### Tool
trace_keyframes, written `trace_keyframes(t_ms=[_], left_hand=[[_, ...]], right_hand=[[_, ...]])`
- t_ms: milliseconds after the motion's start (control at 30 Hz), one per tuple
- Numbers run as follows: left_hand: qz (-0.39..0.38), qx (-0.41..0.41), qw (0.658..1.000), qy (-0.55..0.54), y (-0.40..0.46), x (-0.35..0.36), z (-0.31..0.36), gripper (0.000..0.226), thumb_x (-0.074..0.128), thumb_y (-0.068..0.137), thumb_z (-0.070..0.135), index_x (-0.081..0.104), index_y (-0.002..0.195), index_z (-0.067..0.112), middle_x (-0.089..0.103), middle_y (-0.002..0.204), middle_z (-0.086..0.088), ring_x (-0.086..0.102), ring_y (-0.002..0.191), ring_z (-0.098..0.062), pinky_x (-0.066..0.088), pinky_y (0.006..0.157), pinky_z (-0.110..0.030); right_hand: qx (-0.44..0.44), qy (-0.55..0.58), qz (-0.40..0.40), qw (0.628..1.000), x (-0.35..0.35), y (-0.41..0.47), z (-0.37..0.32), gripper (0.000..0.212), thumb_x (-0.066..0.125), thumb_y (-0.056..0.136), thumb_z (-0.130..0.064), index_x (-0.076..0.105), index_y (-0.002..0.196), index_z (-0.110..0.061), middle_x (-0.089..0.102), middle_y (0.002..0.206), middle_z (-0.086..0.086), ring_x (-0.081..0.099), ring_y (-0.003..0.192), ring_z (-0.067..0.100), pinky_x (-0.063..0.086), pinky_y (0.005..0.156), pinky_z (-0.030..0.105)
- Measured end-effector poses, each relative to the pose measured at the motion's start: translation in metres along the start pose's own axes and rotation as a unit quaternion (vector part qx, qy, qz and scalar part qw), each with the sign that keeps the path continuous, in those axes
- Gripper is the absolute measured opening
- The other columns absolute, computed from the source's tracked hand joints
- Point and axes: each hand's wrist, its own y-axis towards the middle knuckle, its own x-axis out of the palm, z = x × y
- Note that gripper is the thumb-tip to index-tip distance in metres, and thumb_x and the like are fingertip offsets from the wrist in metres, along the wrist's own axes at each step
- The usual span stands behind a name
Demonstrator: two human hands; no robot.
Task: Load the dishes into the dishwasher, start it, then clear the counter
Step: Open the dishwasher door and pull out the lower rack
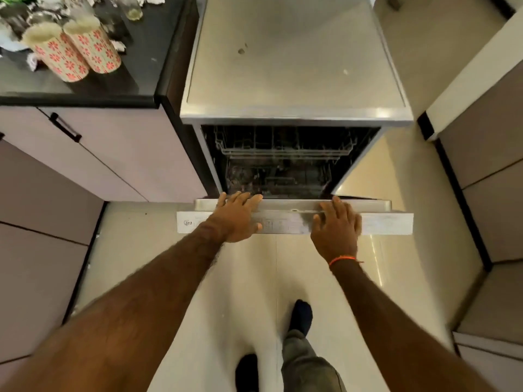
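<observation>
The stiff, hinged dishwasher door [294, 219] is being pressed at its top edge by the left hand [235, 219] and right hand [335, 224], fingers [243, 198] lying flat; it is probably weighty.

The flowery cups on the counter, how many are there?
2. Both flowery cups stand side by side on the black counter at the upper left: one farther left, the other right beside it. More could be hidden beyond the picture's edge.

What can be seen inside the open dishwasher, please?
Inside the dishwasher, an upper wire rack shows, with no dishes visible on it. The lower part is dark; its contents cannot be made out.
</observation>
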Motion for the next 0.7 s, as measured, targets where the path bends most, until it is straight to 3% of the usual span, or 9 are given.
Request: trace_keyframes(t_ms=[100, 233, 300, 433, 533, 700], left_hand=[[-0.039, 0.007, 0.999, -0.003, -0.010, 0.025, -0.003, 0.074, 0.051, 0.098, 0.054, 0.019, 0.160, 0.032, 0.032, 0.163, -0.007, 0.027, 0.150, -0.030, 0.009, 0.123, -0.054], [-0.169, 0.010, 0.984, -0.049, -0.021, 0.088, -0.010, 0.088, 0.068, 0.088, 0.056, 0.023, 0.160, 0.032, 0.037, 0.162, -0.003, 0.038, 0.146, -0.029, 0.029, 0.121, -0.048], [-0.210, 0.011, 0.976, -0.061, -0.031, 0.130, -0.006, 0.087, 0.071, 0.088, 0.053, 0.027, 0.159, 0.029, 0.038, 0.161, -0.003, 0.038, 0.146, -0.028, 0.031, 0.120, -0.043], [-0.242, 0.001, 0.970, -0.014, -0.044, 0.229, -0.001, 0.075, 0.058, 0.097, 0.053, 0.025, 0.160, 0.032, 0.043, 0.155, -0.010, 0.041, 0.141, -0.028, 0.031, 0.115, -0.037], [-0.245, -0.016, 0.969, -0.018, -0.041, 0.308, -0.008, 0.071, 0.059, 0.095, 0.050, 0.031, 0.158, 0.033, 0.038, 0.159, -0.012, 0.035, 0.146, -0.028, 0.026, 0.118, -0.033], [-0.246, -0.052, 0.967, -0.049, -0.025, 0.425, -0.025, 0.061, 0.056, 0.096, 0.054, 0.043, 0.152, 0.035, 0.035, 0.161, -0.008, 0.034, 0.147, -0.026, 0.024, 0.118, -0.036]], right_hand=[[-0.046, -0.061, 0.000, 0.997, 0.007, -0.034, 0.022, 0.048, 0.049, 0.090, -0.049, 0.059, 0.129, -0.023, 0.052, 0.144, 0.004, 0.044, 0.133, 0.031, 0.034, 0.110, 0.050], [-0.092, -0.122, -0.057, 0.987, 0.024, -0.083, 0.066, 0.061, 0.062, 0.082, -0.062, 0.061, 0.131, -0.026, 0.058, 0.127, 0.003, 0.052, 0.113, 0.030, 0.044, 0.091, 0.044], [-0.116, -0.138, -0.086, 0.980, 0.049, -0.107, 0.090, 0.055, 0.064, 0.078, -0.062, 0.067, 0.120, -0.027, 0.062, 0.117, 0.002, 0.053, 0.108, 0.029, 0.044, 0.088, 0.043], [-0.121, -0.063, -0.177, 0.975, 0.122, -0.156, 0.144, 0.043, 0.059, 0.080, -0.056, 0.073, 0.104, -0.023, 0.069, 0.106, 0.000, 0.063, 0.101, 0.025, 0.049, 0.089, 0.039], [-0.133, -0.057, -0.238, 0.960, 0.178, -0.181, 0.180, 0.043, 0.057, 0.076, -0.056, 0.075, 0.096, -0.022, 0.069, 0.092, -0.002, 0.064, 0.088, 0.024, 0.054, 0.078, 0.036], [-0.162, -0.096, -0.307, 0.933, 0.268, -0.212, 0.231, 0.037, 0.055, 0.080, -0.060, 0.073, 0.092, -0.030, 0.063, 0.094, -0.007, 0.058, 0.088, 0.017, 0.053, 0.073, 0.030]])
